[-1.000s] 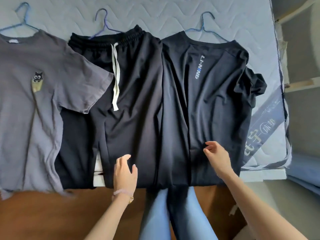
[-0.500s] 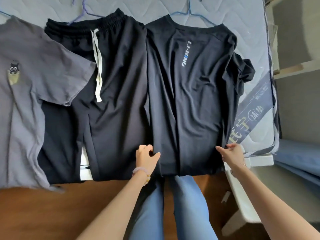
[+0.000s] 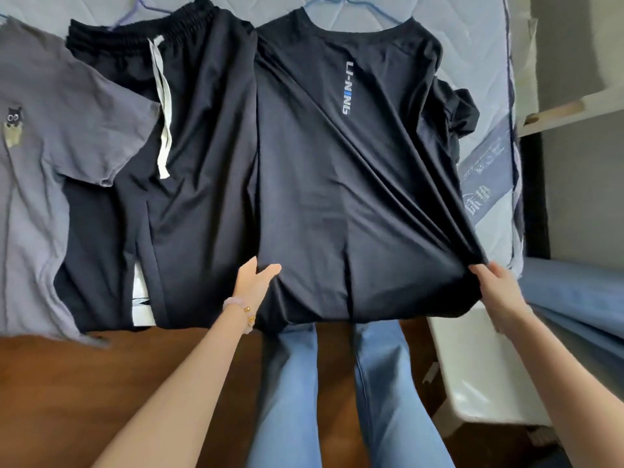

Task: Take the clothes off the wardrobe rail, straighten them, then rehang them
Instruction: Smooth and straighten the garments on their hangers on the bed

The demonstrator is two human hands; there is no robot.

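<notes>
Three garments lie flat on a quilted mattress (image 3: 486, 35), each on a wire hanger. A black T-shirt (image 3: 354, 184) with a vertical logo lies on the right. My left hand (image 3: 253, 282) grips its lower left hem, fingers tucked under the cloth. My right hand (image 3: 496, 285) pinches the lower right corner and holds it stretched outward, with folds running from that corner. Black drawstring shorts (image 3: 189, 157) lie in the middle. A grey T-shirt (image 3: 50, 170) with a small cat patch lies on the left, its sleeve over the shorts.
The mattress ends at a brown wooden bed frame (image 3: 101, 383) in front of me. My legs in blue jeans (image 3: 337, 400) stand against it. A white box (image 3: 479, 366) and blue fabric (image 3: 574, 298) sit at the right, by a grey wall with shelves.
Both hands went from resting on the cloth to gripping the black T-shirt's hem corners. The right hand has pulled its corner outward to the right, spreading the shirt wider.
</notes>
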